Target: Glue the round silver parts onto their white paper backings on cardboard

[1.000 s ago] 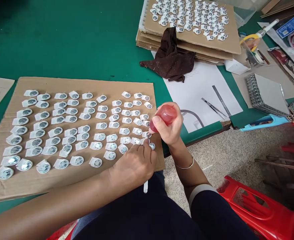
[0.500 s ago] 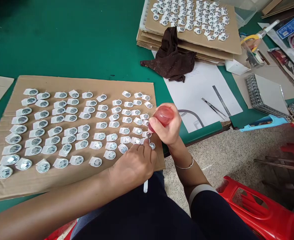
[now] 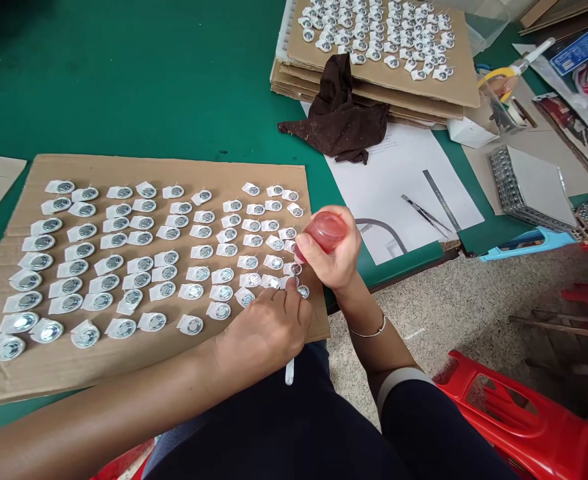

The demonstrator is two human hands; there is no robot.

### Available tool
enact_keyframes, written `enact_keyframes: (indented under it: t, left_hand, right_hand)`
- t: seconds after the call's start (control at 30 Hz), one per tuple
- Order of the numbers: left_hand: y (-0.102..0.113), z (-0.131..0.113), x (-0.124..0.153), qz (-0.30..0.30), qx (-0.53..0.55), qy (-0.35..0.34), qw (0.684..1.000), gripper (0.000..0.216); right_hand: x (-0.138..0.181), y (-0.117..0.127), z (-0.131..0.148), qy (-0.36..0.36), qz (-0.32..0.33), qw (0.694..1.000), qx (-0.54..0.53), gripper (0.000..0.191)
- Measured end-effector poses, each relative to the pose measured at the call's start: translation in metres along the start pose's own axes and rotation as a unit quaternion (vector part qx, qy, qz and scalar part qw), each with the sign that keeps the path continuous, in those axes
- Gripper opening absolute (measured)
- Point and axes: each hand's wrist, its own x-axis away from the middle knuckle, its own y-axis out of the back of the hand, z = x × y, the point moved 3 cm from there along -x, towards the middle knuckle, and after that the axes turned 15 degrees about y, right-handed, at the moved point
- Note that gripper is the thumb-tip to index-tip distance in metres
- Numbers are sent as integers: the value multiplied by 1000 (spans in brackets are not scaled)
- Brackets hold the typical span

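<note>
My right hand (image 3: 347, 257) is wrapped around a translucent red squeeze bulb (image 3: 325, 231), its lower tip pointing down at the right-hand column of small parts. Just below it, my left hand (image 3: 277, 320) is closed around a slim tool whose white handle end (image 3: 289, 373) sticks out toward my body. The tool's tip is too small to make out beside the bulb. Many round silver parts with white paper tabs (image 3: 191, 325) lie in rows on a brown cardboard sheet (image 3: 64, 367). My left hand partly hides the ones nearest it.
Behind stands a stack of cardboard sheets (image 3: 374, 80) carrying similar parts. A dark brown cloth (image 3: 341, 120), printed paper (image 3: 399, 167) and tweezers (image 3: 424, 213) lie to the right. Farther right are a spiral-bound block (image 3: 537, 180), yellow-handled scissors (image 3: 491, 77) and a red plastic stool (image 3: 499, 400).
The view has shifted very slightly. Both hands keep nearly the same pose over the same spot, still gripping the bulb and the slim tool.
</note>
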Motion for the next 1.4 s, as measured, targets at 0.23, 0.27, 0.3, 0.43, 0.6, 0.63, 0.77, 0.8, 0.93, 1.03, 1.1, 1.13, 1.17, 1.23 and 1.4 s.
enact_keyframes:
  t: [0.23, 0.27, 0.3, 0.43, 0.6, 0.63, 0.77, 0.8, 0.93, 1.03, 1.1, 1.13, 1.17, 1.23, 1.4]
  left_hand:
    - [-1, 1, 1, 4, 9, -4, 1000, 20]
    - [-1, 1, 1, 6, 11, -2, 1000, 20]
    - [-1, 1, 2, 9, 11, -1, 1000, 21]
    - [-1, 3, 2, 16, 12, -4, 1000, 23]
    - [3, 8, -2, 11, 32, -7, 999, 25]
    - [4, 9, -3, 15, 34, -6, 999, 24]
    - [4, 11, -3, 38, 46, -11, 998, 24]
    - [4, 11, -2, 40, 49, -12, 998, 24]
    - [2, 11, 0, 32, 60, -15, 998, 23]
    - [3, 13, -2, 49, 79, -1, 996, 22]
    - [5, 18, -4, 95, 112, 10, 989, 24]
    - [6, 21, -6, 124, 136, 22, 983, 25]
    - [8, 25, -8, 156, 164, 41, 973, 25]
    - [10, 36, -13, 209, 230, 81, 947, 22]
    - [9, 63, -28, 205, 383, 119, 893, 20]
  right_hand:
    - [0, 1, -2, 9, -1, 1000, 5, 33]
    - [0, 1, -2, 12, -2, 1000, 4, 33]
    - [0, 2, -2, 13, -3, 1000, 5, 33]
    - [-1, 4, -2, 18, -9, 1000, 19, 34]
    - [-2, 5, -2, 21, -8, 999, 41, 33]
    - [-2, 6, -2, 21, -9, 999, 42, 33]
    - [-2, 7, -1, 30, -10, 999, 41, 32]
    - [-3, 7, -1, 30, -8, 998, 45, 32]
    - [-4, 7, 1, 34, 0, 998, 59, 32]
    - [-4, 6, 2, 36, 1, 998, 48, 34]
    - [-3, 7, 2, 38, 0, 999, 37, 35]
    - [-2, 7, 2, 38, -2, 999, 33, 36]
    - [-1, 9, 2, 34, -6, 999, 25, 37]
    - [5, 14, 1, 22, -38, 999, -7, 38]
    - [22, 30, -1, -25, -158, 983, -92, 46]
